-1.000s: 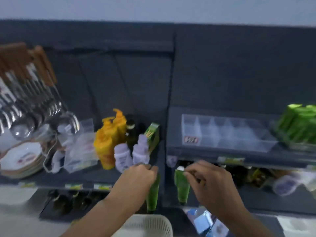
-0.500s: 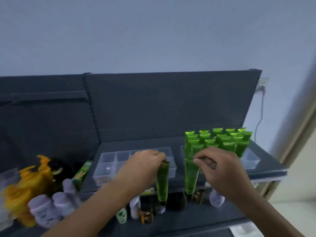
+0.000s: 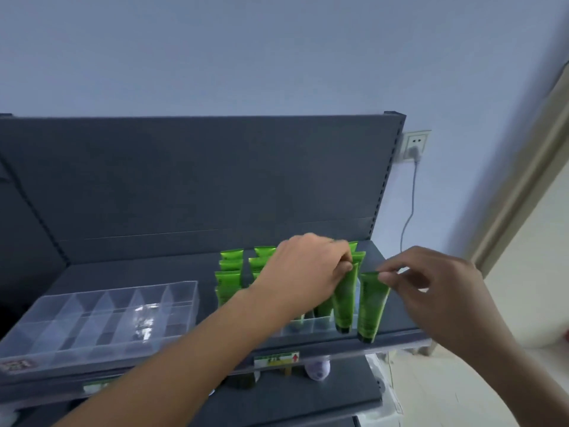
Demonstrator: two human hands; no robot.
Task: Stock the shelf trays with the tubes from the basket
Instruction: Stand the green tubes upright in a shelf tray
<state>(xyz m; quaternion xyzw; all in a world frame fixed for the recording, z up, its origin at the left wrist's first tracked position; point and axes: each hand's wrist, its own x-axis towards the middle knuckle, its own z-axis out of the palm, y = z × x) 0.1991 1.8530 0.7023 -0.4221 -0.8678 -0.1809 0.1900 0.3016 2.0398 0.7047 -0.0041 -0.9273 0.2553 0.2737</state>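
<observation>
My left hand [image 3: 308, 269] pinches the crimped top of a green tube [image 3: 345, 300] that hangs cap-down over the right clear tray [image 3: 308, 329] on the top shelf. My right hand [image 3: 431, 288] pinches a second green tube [image 3: 371, 306] by its top, just right of the first, its cap near the shelf's front edge. Several green tubes [image 3: 231, 272] stand upright in the right tray behind my left arm. The left clear tray [image 3: 101, 322] has empty compartments. The basket is out of view.
The dark grey shelf [image 3: 397, 329] has a tall back panel [image 3: 200, 180]. A lower shelf [image 3: 308, 396] holds small bottles, one with a white cap [image 3: 317, 369]. A wall socket with a plugged cable [image 3: 414, 146] is at the right.
The view swung up and right from the lower shelves to the top shelf. Both hands carried their tubes up to the right tray's front right corner.
</observation>
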